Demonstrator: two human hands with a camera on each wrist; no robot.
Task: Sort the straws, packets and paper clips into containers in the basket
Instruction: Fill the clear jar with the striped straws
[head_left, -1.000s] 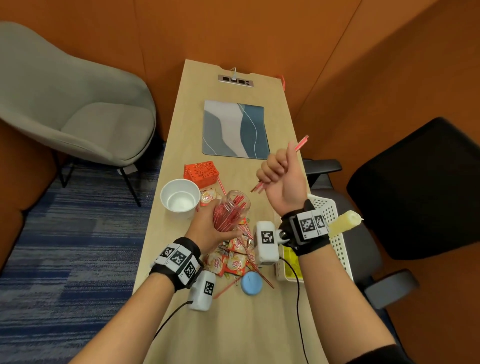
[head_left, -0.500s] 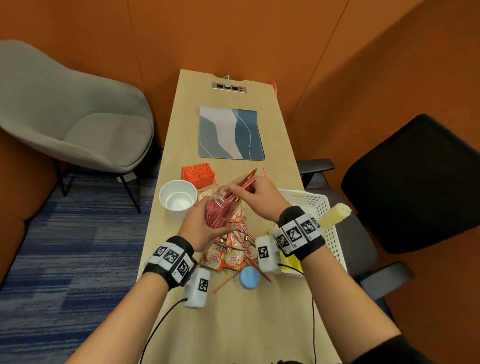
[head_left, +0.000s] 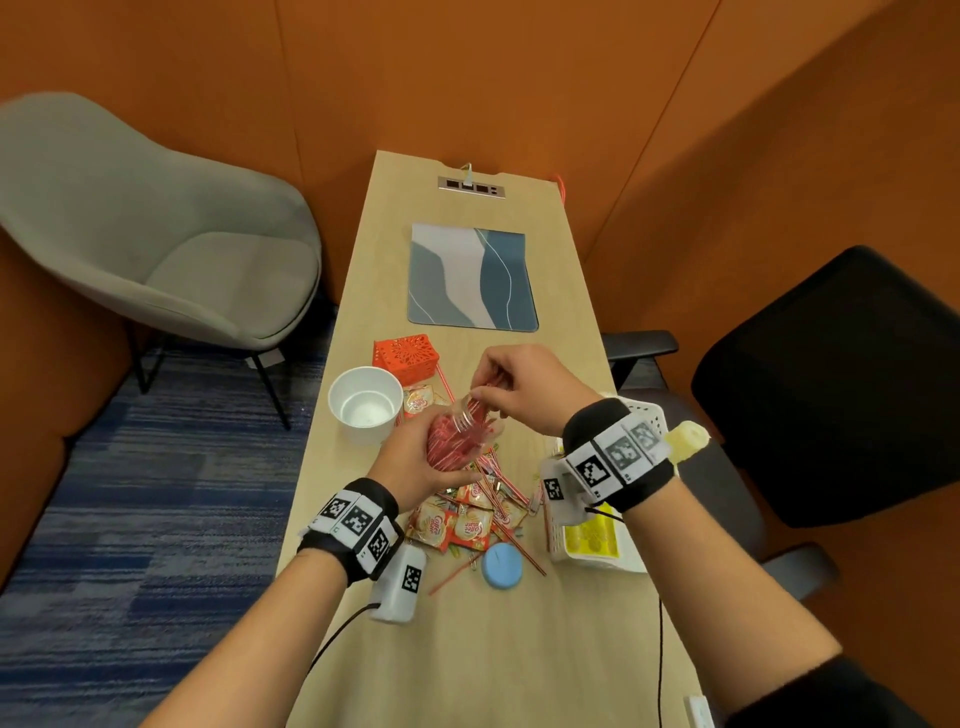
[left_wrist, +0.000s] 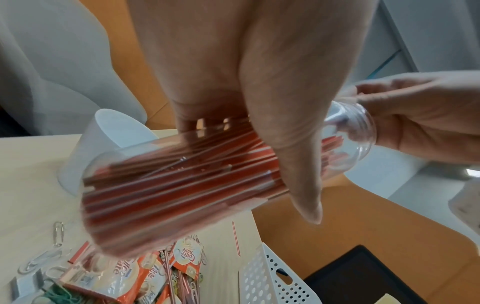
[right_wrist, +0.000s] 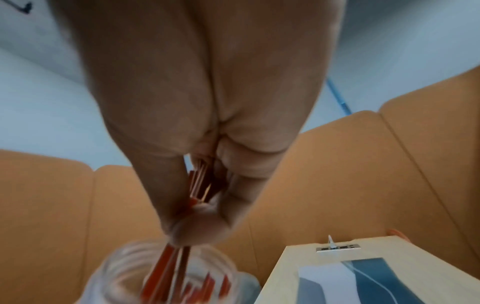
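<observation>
Your left hand (head_left: 415, 457) grips the tilted clear plastic jar (head_left: 460, 434), mouth angled so your right hand (head_left: 524, 389) can feed its pinched red straws (right_wrist: 200, 181) in.

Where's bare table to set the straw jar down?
Free: the near table end below the blue lid, and the strip between the patterned mat and the orange box. Crowded: the packets and loose straws between white cup and basket.

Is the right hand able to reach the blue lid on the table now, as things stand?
Probably not at once: the right hand is pinching straws at the mouth of the jar. The blue lid lies uncovered nearer the person, so once the straws drop, the way looks free.
</observation>
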